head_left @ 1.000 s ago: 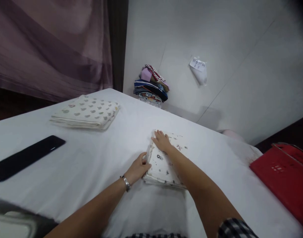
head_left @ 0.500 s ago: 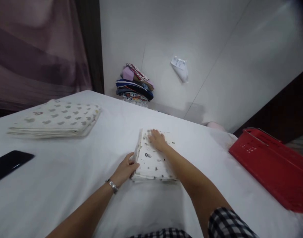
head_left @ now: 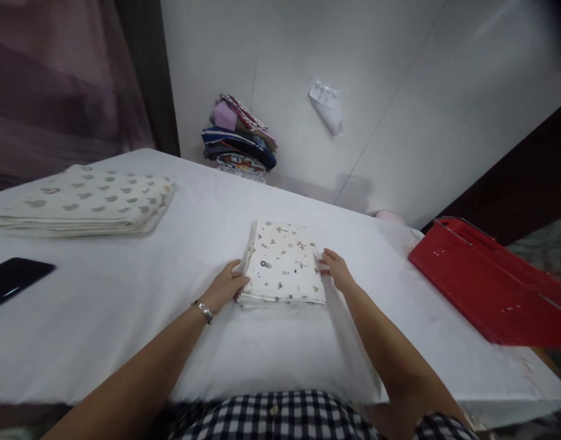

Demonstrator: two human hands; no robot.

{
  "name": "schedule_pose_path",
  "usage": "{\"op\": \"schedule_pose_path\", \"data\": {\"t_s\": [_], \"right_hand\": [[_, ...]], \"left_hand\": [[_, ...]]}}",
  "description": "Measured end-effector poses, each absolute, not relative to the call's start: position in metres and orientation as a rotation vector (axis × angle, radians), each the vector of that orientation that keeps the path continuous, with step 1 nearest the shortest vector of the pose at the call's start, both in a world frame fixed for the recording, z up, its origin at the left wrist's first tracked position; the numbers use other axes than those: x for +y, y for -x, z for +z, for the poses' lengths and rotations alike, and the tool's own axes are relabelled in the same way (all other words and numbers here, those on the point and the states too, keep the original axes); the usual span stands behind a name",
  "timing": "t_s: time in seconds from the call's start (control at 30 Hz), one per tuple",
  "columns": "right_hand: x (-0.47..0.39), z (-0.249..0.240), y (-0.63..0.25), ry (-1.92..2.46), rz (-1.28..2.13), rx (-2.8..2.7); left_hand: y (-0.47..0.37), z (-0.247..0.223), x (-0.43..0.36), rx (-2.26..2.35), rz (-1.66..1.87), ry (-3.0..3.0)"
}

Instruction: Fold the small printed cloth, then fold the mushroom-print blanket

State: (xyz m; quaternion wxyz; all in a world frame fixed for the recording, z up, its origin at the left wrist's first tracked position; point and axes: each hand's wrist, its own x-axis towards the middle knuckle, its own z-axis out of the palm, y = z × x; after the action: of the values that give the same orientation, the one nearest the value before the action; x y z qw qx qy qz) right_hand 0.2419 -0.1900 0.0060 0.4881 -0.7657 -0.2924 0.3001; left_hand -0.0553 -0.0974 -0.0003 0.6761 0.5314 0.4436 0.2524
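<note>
A folded white cloth with small printed figures (head_left: 285, 263) lies on the white-covered table (head_left: 280, 348) in front of me. At its left edge is my left hand (head_left: 225, 284), thumb on top and fingers at the side, gripping that edge. My right hand (head_left: 336, 267) is beside the right edge, its fingers apart and the fingertips at the cloth's side. A larger folded cloth with grey prints (head_left: 88, 201) rests at the left.
A black phone-like object (head_left: 14, 278) lies at the left edge. On the right sits a red basket (head_left: 491, 287). Stacked folded fabrics (head_left: 241, 137) stand beyond the table's far edge, near a plastic bag with a label (head_left: 327, 109) on the wall.
My right hand has moved off the top of the cloth to its right edge. My left hand keeps to the left edge. The whole view has shifted a little.
</note>
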Motion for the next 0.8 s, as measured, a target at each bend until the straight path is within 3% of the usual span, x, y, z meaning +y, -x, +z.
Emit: {"op": "schedule_pose_path", "data": {"t_s": [0.13, 0.33, 0.57, 0.8], "right_hand": [[-0.239, 0.006, -0.221, 1.799, 0.929, -0.537], [-0.283, 0.004, -0.196, 1.77, 0.928, -0.697], [-0.303, -0.012, -0.188, 1.861, 0.609, -1.144], [-0.302, -0.009, -0.174, 2.068, 0.307, -1.197]], "left_hand": [[0.054, 0.001, -0.098, 0.997, 0.567, -1.232], [0.051, 0.005, -0.1, 1.051, 0.6, -1.23], [0.049, 0.006, -0.1, 1.091, 0.594, -1.237], [0.049, 0.005, -0.1, 1.093, 0.596, -1.228]]}}
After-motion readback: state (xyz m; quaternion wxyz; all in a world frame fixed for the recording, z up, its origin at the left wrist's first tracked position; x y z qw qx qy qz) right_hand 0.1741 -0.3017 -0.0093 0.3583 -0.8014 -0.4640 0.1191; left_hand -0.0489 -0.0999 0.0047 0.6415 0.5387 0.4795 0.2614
